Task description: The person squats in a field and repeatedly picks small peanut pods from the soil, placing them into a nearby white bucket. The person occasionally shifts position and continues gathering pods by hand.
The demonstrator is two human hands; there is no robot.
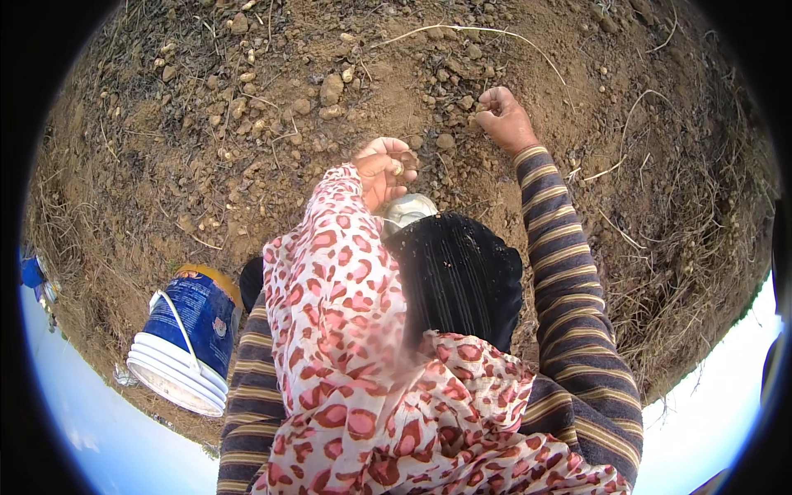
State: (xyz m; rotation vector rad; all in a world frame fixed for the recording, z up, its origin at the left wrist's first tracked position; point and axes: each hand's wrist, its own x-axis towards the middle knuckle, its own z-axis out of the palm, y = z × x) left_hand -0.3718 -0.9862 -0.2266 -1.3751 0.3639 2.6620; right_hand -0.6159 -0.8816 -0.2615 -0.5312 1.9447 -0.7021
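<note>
My left hand (383, 170) is half curled above the soil, palm partly up, with a pale peanut pod (398, 167) held at its fingers. A brown lump (409, 160) lies against the same fingertips. To the right and farther out, my right hand (506, 120) is low over the loose soil (433, 111). Its thumb and fingers are pinched together, and whatever may be between them is too small to make out. Scattered peanut pods (347, 75) and clods (331, 90) lie on the ground in front of both hands.
A white bucket with a blue label (198, 309) stands at my left, its handle hanging down. A light shoe (409, 210) and my black-clothed knee (458, 272) are under my hands. Dry roots (458, 28) cross the soil; dry grass (662, 315) grows at right.
</note>
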